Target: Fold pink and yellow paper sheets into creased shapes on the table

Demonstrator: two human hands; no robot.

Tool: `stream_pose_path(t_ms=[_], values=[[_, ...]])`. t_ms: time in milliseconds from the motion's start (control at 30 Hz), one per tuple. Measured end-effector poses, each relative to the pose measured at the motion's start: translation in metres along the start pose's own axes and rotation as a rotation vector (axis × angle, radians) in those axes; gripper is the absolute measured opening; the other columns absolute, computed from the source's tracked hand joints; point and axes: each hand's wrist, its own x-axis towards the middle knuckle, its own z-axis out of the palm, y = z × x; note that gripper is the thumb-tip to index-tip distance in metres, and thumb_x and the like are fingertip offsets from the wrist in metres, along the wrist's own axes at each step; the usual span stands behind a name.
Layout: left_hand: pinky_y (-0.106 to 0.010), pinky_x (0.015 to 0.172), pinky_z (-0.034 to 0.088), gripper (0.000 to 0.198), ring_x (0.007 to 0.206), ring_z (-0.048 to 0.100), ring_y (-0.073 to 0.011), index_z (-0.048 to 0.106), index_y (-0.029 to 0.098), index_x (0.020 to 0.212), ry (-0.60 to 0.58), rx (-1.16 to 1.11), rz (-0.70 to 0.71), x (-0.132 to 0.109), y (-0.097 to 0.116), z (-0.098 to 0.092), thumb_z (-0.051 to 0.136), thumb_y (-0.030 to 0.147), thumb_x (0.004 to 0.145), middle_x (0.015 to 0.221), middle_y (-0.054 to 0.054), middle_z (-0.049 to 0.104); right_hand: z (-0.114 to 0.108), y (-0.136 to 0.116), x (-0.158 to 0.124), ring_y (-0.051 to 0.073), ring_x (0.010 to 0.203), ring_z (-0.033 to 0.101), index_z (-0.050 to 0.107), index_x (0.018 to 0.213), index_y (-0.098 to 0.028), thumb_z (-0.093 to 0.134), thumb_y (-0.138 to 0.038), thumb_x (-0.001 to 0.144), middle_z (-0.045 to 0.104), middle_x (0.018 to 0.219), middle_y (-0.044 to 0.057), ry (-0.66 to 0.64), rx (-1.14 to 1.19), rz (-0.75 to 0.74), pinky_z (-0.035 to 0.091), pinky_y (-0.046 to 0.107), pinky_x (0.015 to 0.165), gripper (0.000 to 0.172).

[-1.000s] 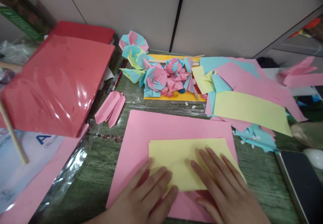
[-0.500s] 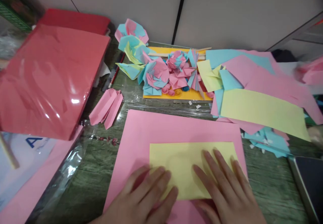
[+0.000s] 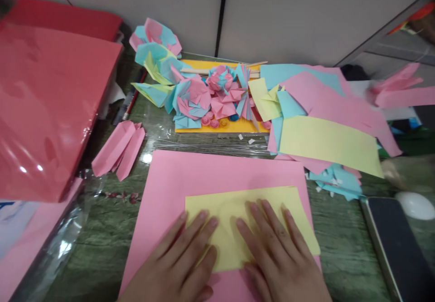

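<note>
A yellow paper rectangle [image 3: 224, 207], slightly tilted, lies on a larger pink sheet [image 3: 176, 170] in front of me. My left hand [image 3: 180, 256] rests with fingers apart on the yellow paper's left part. On its right part my right hand [image 3: 278, 247] lies flat, fingers spread; the thumb is near the lower edge. Neither hand grips anything. Just beyond the pink sheet runs a bundle of thin wires [image 3: 210, 146]. A folded pink paper piece [image 3: 118, 150] sits to the left of the sheet.
Red plastic-wrapped paper [image 3: 54, 111] fills the left. Folded paper flowers [image 3: 222, 93] lie at the back on a yellow board [image 3: 217, 129]. Loose coloured sheets [image 3: 329, 143] spread to the right, with a phone [image 3: 397, 247] and a white rounded object [image 3: 414, 205] nearer.
The yellow paper has turned slightly, its right side tilting, with both hands still flat on it. The whole view has shifted, so most things appear further left.
</note>
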Motion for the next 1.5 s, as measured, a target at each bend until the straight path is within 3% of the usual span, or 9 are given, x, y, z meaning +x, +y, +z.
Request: stream_pose_path(t_ms=[200,600,733,967,1100,1300,1500], values=[[-0.049,0.111,0.022,0.018,0.128,0.041,-0.0294,0.060,0.012,0.090,0.044,-0.037,-0.037,0.003,0.002,0.002,0.043,0.018,0.091,0.125,-0.015,0.057,0.003,0.000,-0.001,0.035,0.128,0.039,0.042,0.136,-0.022,0.054,-0.043,0.081,0.049,0.135,0.015,-0.042,-0.003,0.024,0.025,0.053,0.103,0.061],[-0.049,0.110,0.022,0.020,0.128,0.040,-0.0290,0.059,0.013,0.092,0.007,-0.012,-0.011,0.001,0.000,-0.002,0.040,0.016,0.092,0.127,-0.015,0.056,0.004,0.002,-0.001,0.039,0.125,0.042,0.041,0.137,-0.019,0.051,-0.050,0.082,0.047,0.135,0.018,-0.049,-0.034,-0.001,0.029,0.056,0.098,0.064],[-0.050,0.109,0.026,0.020,0.127,0.042,-0.0299,0.059,0.013,0.094,0.082,-0.014,-0.034,-0.002,0.004,0.005,0.039,0.014,0.091,0.129,-0.015,0.054,0.007,0.003,-0.003,0.039,0.125,0.042,0.041,0.137,-0.018,0.051,-0.047,0.082,0.045,0.137,0.018,-0.043,-0.042,-0.019,0.030,0.056,0.098,0.063],[-0.051,0.103,0.035,0.016,0.128,0.039,-0.0342,0.056,0.012,0.100,0.012,0.017,-0.033,-0.001,0.002,-0.001,0.049,0.017,0.086,0.136,-0.019,0.045,0.017,0.002,-0.008,0.038,0.126,0.041,0.039,0.138,-0.019,0.051,-0.048,0.081,0.046,0.137,0.018,-0.011,-0.055,-0.021,0.030,0.057,0.101,0.066],[-0.050,0.100,0.040,0.018,0.128,0.040,-0.0337,0.055,0.012,0.102,-0.067,0.034,-0.037,0.001,0.001,-0.009,0.051,0.018,0.085,0.131,-0.019,0.051,0.020,0.003,-0.010,0.039,0.127,0.039,0.038,0.139,-0.019,0.051,-0.051,0.080,0.045,0.137,0.020,0.015,-0.067,-0.025,0.029,0.058,0.101,0.068],[-0.048,0.102,0.038,0.016,0.128,0.040,-0.0310,0.054,0.014,0.101,-0.041,0.065,-0.045,0.002,0.002,-0.009,0.050,0.019,0.086,0.136,-0.017,0.047,0.022,0.003,-0.011,0.039,0.127,0.039,0.036,0.140,-0.020,0.052,-0.053,0.079,0.045,0.137,0.020,0.011,-0.085,-0.018,0.031,0.059,0.100,0.071],[-0.049,0.101,0.039,0.016,0.126,0.041,-0.0337,0.055,0.013,0.101,-0.039,0.049,-0.043,0.001,0.002,-0.006,0.050,0.015,0.085,0.129,-0.018,0.053,0.023,0.004,-0.009,0.039,0.127,0.039,0.037,0.139,-0.020,0.052,-0.055,0.079,0.045,0.137,0.020,0.018,-0.082,-0.031,0.030,0.058,0.100,0.071]])
